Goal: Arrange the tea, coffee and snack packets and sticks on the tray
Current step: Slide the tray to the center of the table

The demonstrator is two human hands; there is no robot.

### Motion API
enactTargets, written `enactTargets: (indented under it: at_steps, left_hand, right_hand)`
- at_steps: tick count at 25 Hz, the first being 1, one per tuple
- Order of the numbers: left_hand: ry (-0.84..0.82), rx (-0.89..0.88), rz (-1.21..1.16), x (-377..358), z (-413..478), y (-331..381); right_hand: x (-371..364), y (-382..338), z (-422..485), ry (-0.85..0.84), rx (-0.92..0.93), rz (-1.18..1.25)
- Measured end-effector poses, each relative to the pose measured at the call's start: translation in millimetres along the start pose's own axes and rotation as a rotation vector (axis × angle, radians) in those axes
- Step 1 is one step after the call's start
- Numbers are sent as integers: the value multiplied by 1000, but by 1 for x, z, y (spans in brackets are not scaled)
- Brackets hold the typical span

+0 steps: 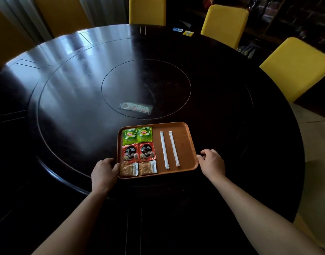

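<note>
gripping the brown rectangular wooden tray [183, 144] by its two short edges, the person stands at the near rim of the big round dark lacquered table [75, 85]. the left hand [103, 173] curls its fingers [116, 169] over the tray's left rim near the front corner, closed onto it; the right hand [211, 163] does the same on the right rim, thumb on top and fingers wrapped around the edge. the tray sits flat on the table, just in front of the inset circular centre panel [146, 89]. on its left half lie three neat rows of pairs: two green lipton tea packets [137, 134] at the back, two red nescafe coffee packets [139, 152] in the middle, and two clear-wrapped brown snack packets [138, 168] at the front, each pair side by side and touching or nearly so. on the right half lie two long white paper sticks [169, 149], roughly parallel and a little apart, running front to back. a small printed card [135, 108] rests on the centre panel beyond the tray. three yellow upholstered chairs [225, 24] stand around the far side.
</note>
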State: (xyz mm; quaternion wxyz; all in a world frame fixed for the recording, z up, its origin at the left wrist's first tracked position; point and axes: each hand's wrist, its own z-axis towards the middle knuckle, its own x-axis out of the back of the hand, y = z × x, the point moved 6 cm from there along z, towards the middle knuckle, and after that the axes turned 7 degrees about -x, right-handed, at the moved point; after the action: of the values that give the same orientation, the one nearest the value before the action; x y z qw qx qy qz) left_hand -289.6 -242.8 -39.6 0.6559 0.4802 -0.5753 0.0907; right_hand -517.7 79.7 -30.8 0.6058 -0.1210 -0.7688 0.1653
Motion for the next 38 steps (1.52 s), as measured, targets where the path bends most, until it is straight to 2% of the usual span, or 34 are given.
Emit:
enactTargets:
  at_steps: [10,19,27,38]
  left_hand:
    - [-25,78,-134,0,4,4]
    - [11,39,-201,6,21,2]
    - [64,-39,-148,26,99,22]
    - [41,-110,-105,33,238,65]
  right_hand:
    - [-14,-13,9,-20,5,24]
    - [-16,-21,23,10,21,114]
    - [-11,-72,84,37,64,112]
    - [-10,-150,201,90,50,99]
